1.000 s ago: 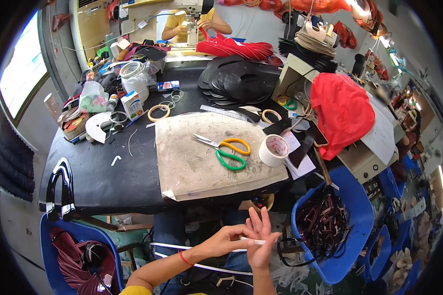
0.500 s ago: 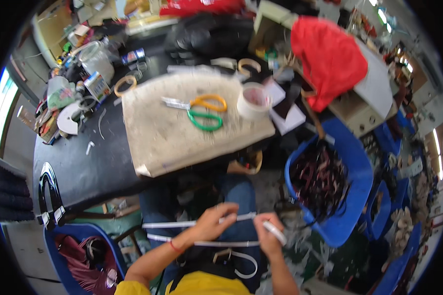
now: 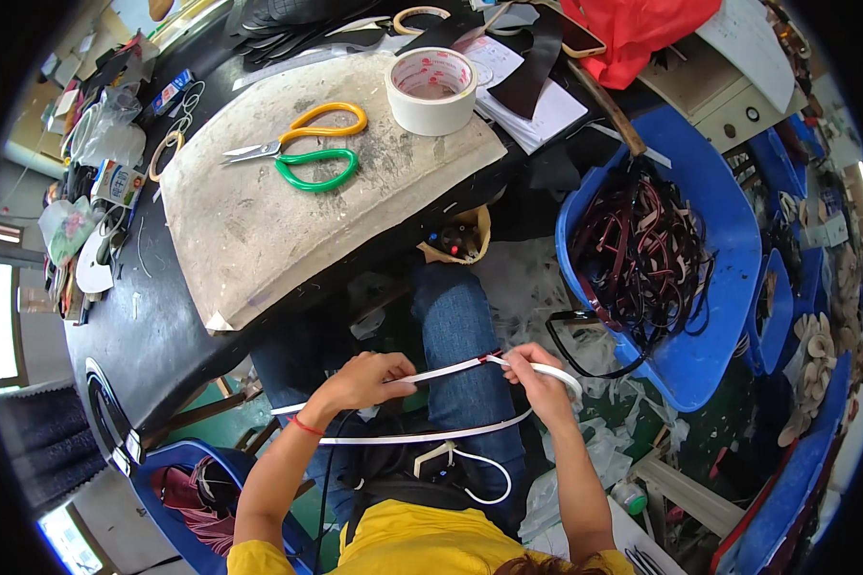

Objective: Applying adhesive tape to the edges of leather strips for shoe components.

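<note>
- Holding a tangle of dark maroon and pale straps: a big blue plastic tub [image 3: 719, 240], right of the worn beige cutting mat [image 3: 288, 201].
- Below the mat's near-left corner, a second blue plastic basket [image 3: 168, 465] with reddish straps inside.
- Lying on the mat: two pairs of scissors, one with yellow handles [image 3: 331, 120], one with green handles [image 3: 316, 168], blades pointing left.
- Standing at the mat's far-right corner: a wide roll of white tape [image 3: 431, 91], round and hollow.
- Below the mat's near edge, over blue-jeaned knees: a long thin white strap [image 3: 441, 372], flat and flexible, looping down and back toward the lap.
- Left hand [image 3: 362, 379] curled, thumb and fingers pinching the strap from above, wrist bent, thin red band on the wrist.
- Right hand [image 3: 537, 374] pinching the same strap at its dark-marked spot, fingers closed together, forearm rising from the lower edge.
- Strap stretched taut between both hands, tilted upward to the right.
</note>
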Demonstrator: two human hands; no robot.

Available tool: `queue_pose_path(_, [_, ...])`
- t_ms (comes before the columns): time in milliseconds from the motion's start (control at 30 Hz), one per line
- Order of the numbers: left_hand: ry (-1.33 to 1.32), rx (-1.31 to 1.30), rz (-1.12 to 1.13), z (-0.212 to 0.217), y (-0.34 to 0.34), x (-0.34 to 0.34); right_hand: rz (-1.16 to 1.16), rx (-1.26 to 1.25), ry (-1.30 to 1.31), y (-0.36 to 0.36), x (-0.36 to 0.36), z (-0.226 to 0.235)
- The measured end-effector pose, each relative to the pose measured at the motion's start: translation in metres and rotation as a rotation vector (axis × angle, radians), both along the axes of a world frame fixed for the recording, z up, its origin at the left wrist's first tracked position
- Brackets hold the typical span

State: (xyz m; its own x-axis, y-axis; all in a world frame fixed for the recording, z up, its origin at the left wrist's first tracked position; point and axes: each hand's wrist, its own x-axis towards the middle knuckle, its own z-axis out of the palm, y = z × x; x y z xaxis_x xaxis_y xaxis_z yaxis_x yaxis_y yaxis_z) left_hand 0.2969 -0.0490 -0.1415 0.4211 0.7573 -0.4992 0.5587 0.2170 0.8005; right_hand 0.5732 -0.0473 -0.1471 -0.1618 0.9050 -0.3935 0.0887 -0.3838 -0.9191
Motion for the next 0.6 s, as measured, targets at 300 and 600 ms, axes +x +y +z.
queue_pose_path(300, [-0.118, -0.074, 0.073, 0.026, 0.026, 0.029, -0.100, 0.058, -0.115, 0.019, 0.013, 0.002])
queue_pose_path(600, [-0.169, -0.089, 0.217, 0.062, -0.004, -0.037, -0.235, 0.051, -0.087, 0.006, 0.019, 0.006])
